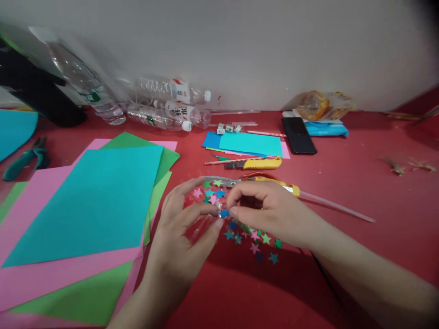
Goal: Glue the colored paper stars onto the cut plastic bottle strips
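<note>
My left hand (181,228) is wrapped round a clear plastic bottle (202,224), thumb and forefinger at its narrow mouth. Pink, green and blue paper stars show through the bottle's clear wall. Right at the mouth, my right hand (260,205) pinches a small blue paper star (224,213) between thumb and forefinger. Below my right hand, several loose paper stars (254,248) in pink, green and blue lie scattered on the red table (240,292). Much of the bottle is hidden by my left hand.
Scissors (233,182) and a yellow utility knife (262,163) lie just beyond my hands. Coloured paper sheets (92,201) spread at left, beside pliers (27,160). Empty bottles (154,116) lie along the wall. A black phone (299,135) is at back right.
</note>
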Demonstrator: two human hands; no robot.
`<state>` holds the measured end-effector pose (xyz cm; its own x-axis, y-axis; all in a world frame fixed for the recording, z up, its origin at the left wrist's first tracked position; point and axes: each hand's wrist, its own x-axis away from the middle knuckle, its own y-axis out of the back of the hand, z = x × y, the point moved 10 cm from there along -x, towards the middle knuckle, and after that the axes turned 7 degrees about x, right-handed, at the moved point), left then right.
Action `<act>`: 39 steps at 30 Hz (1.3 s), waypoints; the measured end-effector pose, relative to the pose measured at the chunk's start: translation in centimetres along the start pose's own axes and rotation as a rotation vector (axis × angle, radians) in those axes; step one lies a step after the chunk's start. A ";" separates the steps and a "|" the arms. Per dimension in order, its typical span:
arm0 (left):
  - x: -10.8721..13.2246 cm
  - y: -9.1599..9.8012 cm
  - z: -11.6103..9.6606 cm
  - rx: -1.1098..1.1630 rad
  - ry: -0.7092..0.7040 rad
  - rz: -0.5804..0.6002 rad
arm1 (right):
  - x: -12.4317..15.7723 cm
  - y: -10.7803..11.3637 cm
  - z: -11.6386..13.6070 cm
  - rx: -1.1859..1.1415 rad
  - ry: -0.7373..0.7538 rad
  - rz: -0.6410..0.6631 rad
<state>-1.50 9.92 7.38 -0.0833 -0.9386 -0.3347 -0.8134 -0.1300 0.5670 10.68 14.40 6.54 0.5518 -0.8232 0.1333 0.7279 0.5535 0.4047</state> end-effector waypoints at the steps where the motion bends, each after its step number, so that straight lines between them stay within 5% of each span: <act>1: 0.0 0.0 0.0 0.000 -0.002 -0.005 | 0.0 -0.1 0.0 -0.011 0.002 0.002; 5: 0.0 0.0 0.0 0.005 -0.009 -0.017 | 0.1 -0.3 -0.2 -0.067 0.010 0.001; 10: 0.0 0.0 0.0 0.016 0.014 -0.035 | 0.5 1.3 0.9 -0.149 0.115 -0.157; 39: 0.1 0.1 -0.3 0.097 0.016 -0.030 | 0.4 0.3 0.8 0.216 0.132 -0.192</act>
<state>-1.38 9.68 7.63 -0.0494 -0.9400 -0.3376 -0.8673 -0.1273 0.4812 10.78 14.14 7.40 0.4705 -0.8790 -0.0769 0.7287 0.3380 0.5957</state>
